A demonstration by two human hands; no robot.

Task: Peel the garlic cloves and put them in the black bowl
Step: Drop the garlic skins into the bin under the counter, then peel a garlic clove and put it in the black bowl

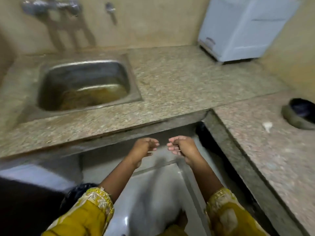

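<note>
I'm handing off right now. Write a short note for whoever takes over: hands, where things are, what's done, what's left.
Left hand: fingers loosely curled, holding nothing, in the air in front of the counter.
Right hand: the same, close beside the left, not touching.
Black bowl: on the counter's right wing, at the edge of view; inside too dark to read.
White piece: on the counter beside the bowl; clove or peel, cannot tell.
Done: cannot be judged.
Left: probably turn right and check the piece and bowl.
</note>
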